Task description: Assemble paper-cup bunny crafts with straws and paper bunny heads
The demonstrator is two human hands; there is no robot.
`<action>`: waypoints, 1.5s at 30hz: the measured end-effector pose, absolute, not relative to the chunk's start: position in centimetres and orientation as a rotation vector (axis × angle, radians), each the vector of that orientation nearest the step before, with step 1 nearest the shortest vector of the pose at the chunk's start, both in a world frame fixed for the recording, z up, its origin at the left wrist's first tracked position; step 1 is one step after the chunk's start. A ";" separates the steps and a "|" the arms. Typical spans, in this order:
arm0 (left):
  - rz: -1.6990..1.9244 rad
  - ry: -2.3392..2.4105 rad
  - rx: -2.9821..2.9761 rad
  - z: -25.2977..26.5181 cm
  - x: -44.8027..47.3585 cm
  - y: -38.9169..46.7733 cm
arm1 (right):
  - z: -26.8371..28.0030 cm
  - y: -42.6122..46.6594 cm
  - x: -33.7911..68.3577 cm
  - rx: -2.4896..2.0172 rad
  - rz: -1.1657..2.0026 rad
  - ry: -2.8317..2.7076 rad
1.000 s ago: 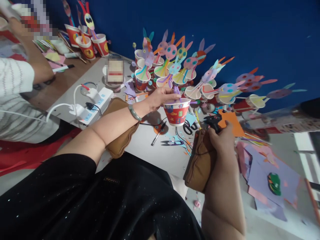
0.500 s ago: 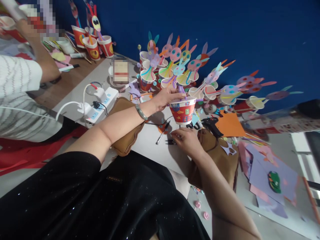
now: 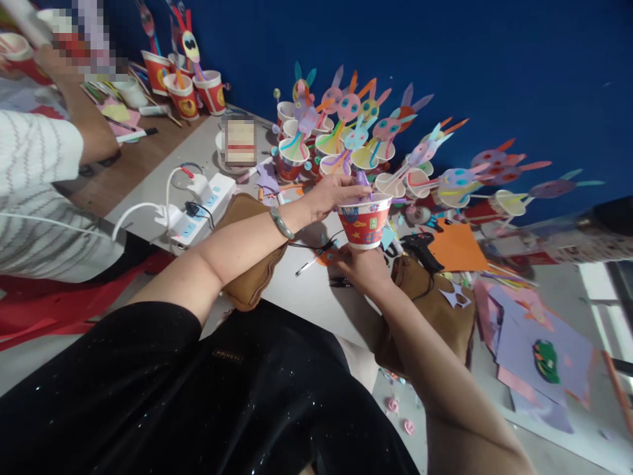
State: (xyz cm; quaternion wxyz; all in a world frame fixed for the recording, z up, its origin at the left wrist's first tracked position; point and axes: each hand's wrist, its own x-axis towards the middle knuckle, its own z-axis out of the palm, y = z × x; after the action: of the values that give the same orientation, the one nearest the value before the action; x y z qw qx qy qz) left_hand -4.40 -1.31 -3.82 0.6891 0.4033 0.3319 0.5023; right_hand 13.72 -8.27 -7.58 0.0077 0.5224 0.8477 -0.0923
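Standing at the back was a big blue wall (image 3: 494, 66). In front of it was a gray counter (image 3: 297, 293). One brown pad (image 3: 252, 280) lay on the person's left, and another brown pad (image 3: 452, 323) lay on the right. A white power strip (image 3: 210, 208) sat near the left pad. The left hand (image 3: 336, 196) pinched a red paper cup (image 3: 363, 227) at its top, by a purple strip (image 3: 364, 185), and held it up over the counter. The right hand (image 3: 363, 267) was right under the cup, but whether it gripped the cup could not be told. A thin pen (image 3: 307, 264) lay near the right hand.
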 end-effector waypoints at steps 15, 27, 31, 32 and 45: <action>1.105 0.753 0.876 -3.4 -4.2 -1.5 | -9.1 -8.2 13.0 1.697 -0.490 2.718; 1.083 0.753 0.905 -2.8 -4.4 -2.1 | -8.9 -9.6 12.4 1.417 -0.510 2.899; 1.080 0.744 0.903 -2.8 -4.4 -2.1 | -9.2 -9.1 13.1 1.491 -0.408 2.901; 1.077 0.735 0.899 -2.7 -4.5 -2.1 | -9.2 -9.1 13.1 1.492 -0.383 2.902; 1.078 0.785 0.914 -2.6 -4.1 -2.1 | -7.7 -11.4 14.9 1.225 -0.014 2.836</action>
State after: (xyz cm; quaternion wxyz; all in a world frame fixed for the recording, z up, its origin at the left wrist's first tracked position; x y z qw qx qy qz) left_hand -4.08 -2.10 -2.58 0.6907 0.4087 0.3512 0.4823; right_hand 14.90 -11.37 -7.66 0.0260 0.3964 0.9177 -0.0046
